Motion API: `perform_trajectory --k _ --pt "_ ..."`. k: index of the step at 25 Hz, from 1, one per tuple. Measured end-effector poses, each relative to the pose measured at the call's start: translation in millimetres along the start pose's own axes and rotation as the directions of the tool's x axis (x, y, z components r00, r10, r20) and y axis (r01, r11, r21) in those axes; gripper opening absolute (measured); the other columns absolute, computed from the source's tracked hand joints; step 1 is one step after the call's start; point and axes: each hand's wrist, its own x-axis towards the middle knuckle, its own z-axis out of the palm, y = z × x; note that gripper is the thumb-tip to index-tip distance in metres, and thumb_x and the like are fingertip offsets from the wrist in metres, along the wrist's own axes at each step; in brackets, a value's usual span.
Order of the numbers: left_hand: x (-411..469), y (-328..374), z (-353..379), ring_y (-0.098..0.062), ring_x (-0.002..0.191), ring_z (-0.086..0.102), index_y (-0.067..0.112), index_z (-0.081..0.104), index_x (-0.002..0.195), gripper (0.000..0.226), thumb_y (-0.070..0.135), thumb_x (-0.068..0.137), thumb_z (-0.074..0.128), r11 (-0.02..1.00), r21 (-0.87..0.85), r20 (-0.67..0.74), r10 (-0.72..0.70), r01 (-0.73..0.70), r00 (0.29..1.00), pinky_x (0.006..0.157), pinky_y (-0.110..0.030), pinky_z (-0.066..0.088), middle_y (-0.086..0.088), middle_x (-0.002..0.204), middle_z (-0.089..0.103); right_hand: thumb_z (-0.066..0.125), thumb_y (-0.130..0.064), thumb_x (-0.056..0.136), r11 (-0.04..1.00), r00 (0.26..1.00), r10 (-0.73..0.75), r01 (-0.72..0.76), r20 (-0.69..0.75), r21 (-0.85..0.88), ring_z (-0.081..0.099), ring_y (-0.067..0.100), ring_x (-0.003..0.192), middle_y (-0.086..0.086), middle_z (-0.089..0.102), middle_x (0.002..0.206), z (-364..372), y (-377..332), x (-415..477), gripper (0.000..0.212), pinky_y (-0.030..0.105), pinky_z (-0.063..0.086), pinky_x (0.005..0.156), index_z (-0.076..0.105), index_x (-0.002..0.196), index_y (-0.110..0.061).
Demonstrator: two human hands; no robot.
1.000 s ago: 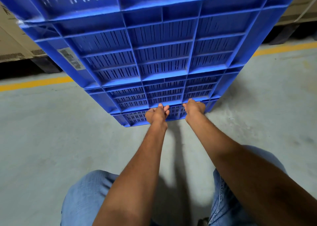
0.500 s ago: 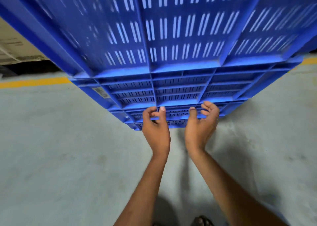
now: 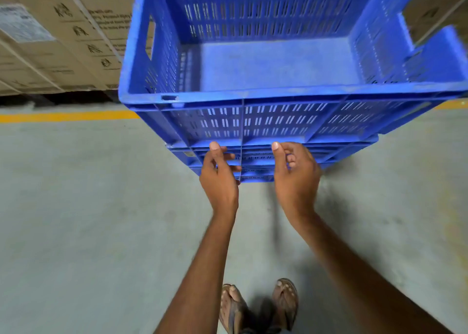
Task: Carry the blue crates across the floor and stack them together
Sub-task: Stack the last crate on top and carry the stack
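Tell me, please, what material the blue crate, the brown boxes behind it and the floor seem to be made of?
Blue crate: likely moulded plastic, matt with a slight sheen; even colour, slotted walls, raised ribs. Brown boxes: probably corrugated cardboard, dull; printed CAUTION, handling symbols, a pasted label. Floor: looks like smooth grey concrete, faintly mottled, perhaps coated; a painted yellow line crosses it.

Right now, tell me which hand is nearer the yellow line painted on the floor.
Left. The left hand is nearer the yellow line; the right hand is farther right.

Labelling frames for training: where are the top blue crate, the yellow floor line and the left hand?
top blue crate (image 3: 266,66), head view, inner floor.
yellow floor line (image 3: 68,117), head view, left stretch.
left hand (image 3: 220,179), head view, back.
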Motion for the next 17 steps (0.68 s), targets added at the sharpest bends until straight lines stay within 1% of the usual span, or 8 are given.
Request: perform_trajectory --k 1,3,5,8,10,12,14,17 --pt "3.8 6.6 2.9 -0.013 0.059 0.068 0.016 0.063 0.095 0.045 0.057 0.101 0.045 0.988 -0.093 0.045 -0.118 0.122 0.992 0.044 -0.025 0.047 0.005 0.082 0.073 0.06 -0.042 0.097 0.996 0.994 0.089 -0.091 0.066 0.016 0.064 0.007 0.076 -0.009 0.068 0.082 4.2 -8.7 3.9 0.02 0.016 0.046 0.067 0.067 0.092 -0.024" --pt "6.8 21.6 2.4 -0.016 0.059 0.067 0.012 0.058 0.089 0.025 0.032 0.102 0.054 0.96 -0.071 0.099 -0.262 0.269 0.96 0.044 -0.023 0.046 -0.006 0.087 0.072 0.062 -0.031 0.097 0.97 0.934 0.244 -0.235 0.26 -0.067 0.068 0.019 0.087 -0.001 0.072 0.099 8.8 -20.3 8.1 0.019 0.032 0.053 0.078 0.067 0.111 -0.019" --pt "0.0 37.4 -9.4 -0.024 0.068 0.069 0.015 0.056 0.084 0.016 0.018 0.1 0.055 0.949 0.019 0.022 -0.315 0.315 0.949 0.055 -0.031 0.055 -0.013 0.093 0.073 0.06 -0.019 0.097 0.963 0.882 0.246 -0.175 0.401 -0.205 0.066 0.026 0.099 0.003 0.068 0.117 0.7 -35.5 4.5 0.031 0.041 0.052 0.085 0.06 0.128 -0.017" --pt "-9.3 74.1 -46.7 -0.013 0.073 0.066 0.023 0.061 0.086 0.011 0.028 0.095 0.057 0.998 0.06 -0.222 -0.019 0.033 0.975 0.07 -0.035 0.053 0.005 0.082 0.069 0.056 -0.019 0.097 0.98 0.961 -0.11 0.148 0.253 -0.135 0.063 0.022 0.097 -0.002 0.066 0.11 -24.1 -73.1 8.5 0.021 0.038 0.052 0.085 0.063 0.117 -0.019" --pt "-8.1 110.4 -69.4 -0.009 0.069 0.06 0.03 0.059 0.086 0.013 0.039 0.096 0.057 0.985 0.072 -0.213 0.17 -0.158 0.962 0.066 -0.028 0.049 0.011 0.076 0.064 0.055 -0.025 0.099 0.914 0.928 -0.337 0.363 0.157 -0.18 0.056 0.024 0.096 -0.001 0.062 0.103 -35.2 -102.6 24.6 0.013 0.036 0.045 0.085 0.061 0.11 -0.021" --pt "-3.9 141.0 -80.7 -0.006 0.072 0.059 0.031 0.057 0.09 0.014 0.043 0.098 0.055 0.952 0.185 -0.107 0.267 -0.245 0.958 0.065 -0.022 0.045 0.014 0.081 0.063 0.051 -0.034 0.101 0.842 0.905 -0.379 0.424 0.192 -0.334 0.052 0.028 0.091 0.001 0.057 0.095 -38.1 -130.4 39.9 0.015 0.04 0.04 0.081 0.059 0.104 -0.022" --pt "-2.0 158.9 -85.1 -0.006 0.073 0.059 0.027 0.054 0.089 0.024 0.047 0.1 0.052 0.927 0.284 -0.004 0.257 -0.245 0.967 0.065 -0.024 0.044 0.011 0.08 0.062 0.051 -0.04 0.1 0.816 0.919 -0.307 0.388 0.248 -0.429 0.052 0.03 0.089 0.001 0.057 0.092 -43.0 -147.1 40.6 0.021 0.042 0.038 0.078 0.059 0.102 -0.021" --pt "-1.2 176.4 -95.8 -0.011 0.068 0.054 0.025 0.047 0.078 0.042 0.058 0.102 0.039 0.887 0.405 -0.111 0.289 -0.222 0.951 0.062 -0.033 0.042 0.006 0.072 0.057 0.047 -0.045 0.101 0.83 0.92 -0.297 0.382 0.258 -0.407 0.051 0.029 0.087 0.0 0.061 0.087 -53.7 -158.0 39.5 0.029 0.041 0.035 0.074 0.063 0.095 -0.022"
